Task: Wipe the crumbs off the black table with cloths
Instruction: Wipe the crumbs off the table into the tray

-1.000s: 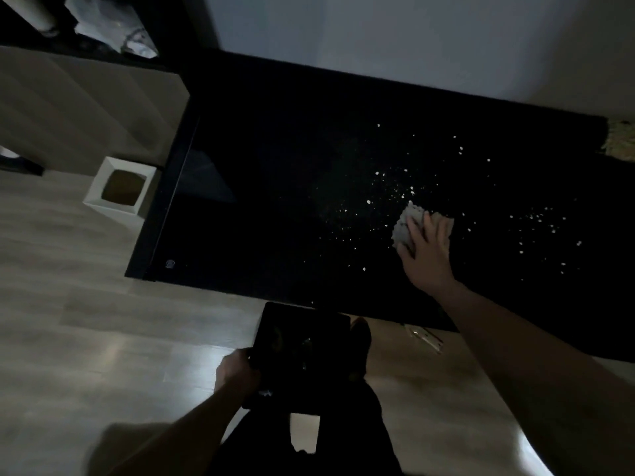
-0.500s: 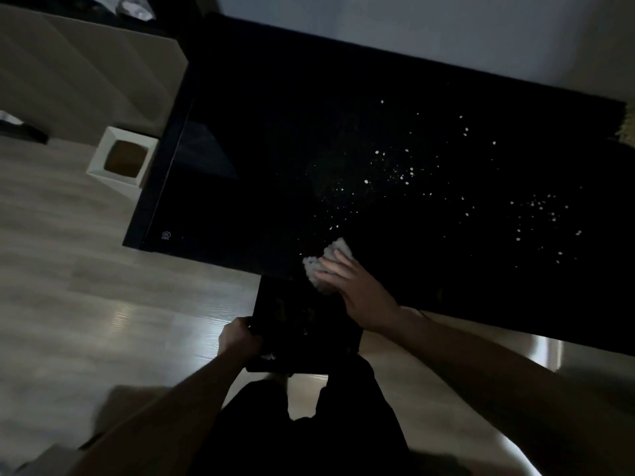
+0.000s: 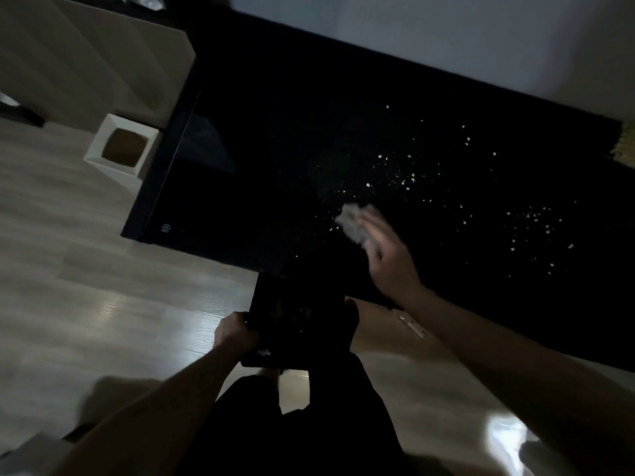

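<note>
The black table [image 3: 268, 139] fills the upper middle and right of the dim view. White crumbs [image 3: 395, 173] lie scattered over its centre, with a second patch of crumbs [image 3: 536, 228] further right. My right hand [image 3: 388, 259] presses a pale crumpled cloth [image 3: 352, 221] onto the table a little in from the near edge; both are blurred by motion. My left hand [image 3: 235, 333] grips the left side of a flat black tray [image 3: 295, 321] held just below the table's near edge, with a few crumbs on it.
A white square bin [image 3: 122, 146] with a brown lining stands on the wooden floor [image 3: 86, 269] by the table's left end. A beige cabinet [image 3: 86, 53] rises behind it. My dark-clothed legs are below the tray. A small pale object [image 3: 410, 324] lies on the floor.
My right hand swept the cloth from mid-table down to the near edge above the tray, then moved back up and right onto the table. The left hand kept holding the tray.
</note>
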